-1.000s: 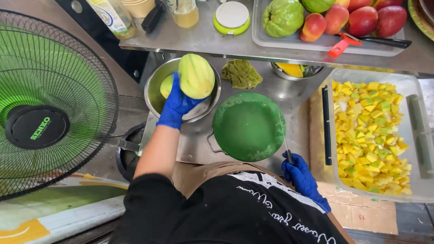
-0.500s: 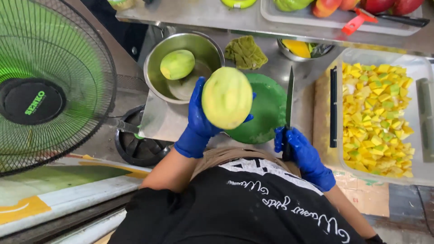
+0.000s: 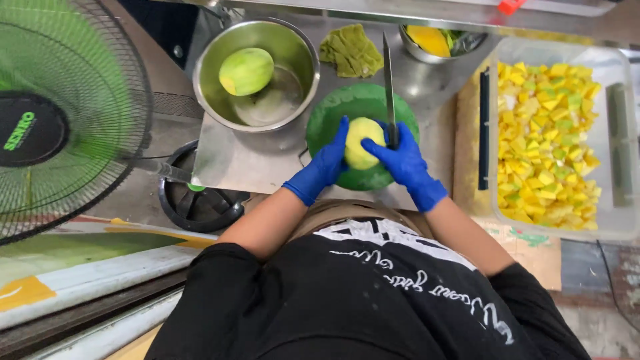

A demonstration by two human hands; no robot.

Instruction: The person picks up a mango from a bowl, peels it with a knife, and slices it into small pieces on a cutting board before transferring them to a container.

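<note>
Whereas half a second ago the left hand (image 3: 325, 167) held the peeled mango (image 3: 363, 142) up in the air, that fruit now rests on the round green cutting board (image 3: 340, 110), cupped from the left by the gloved fingers. On its other side, the right hand (image 3: 405, 165) is wrapped around the knife (image 3: 387, 87), whose blade points away along the mango's right flank; whether the edge touches the flesh is hard to tell. A second peeled mango (image 3: 246, 71) lies in the steel bowl (image 3: 300, 47).
</note>
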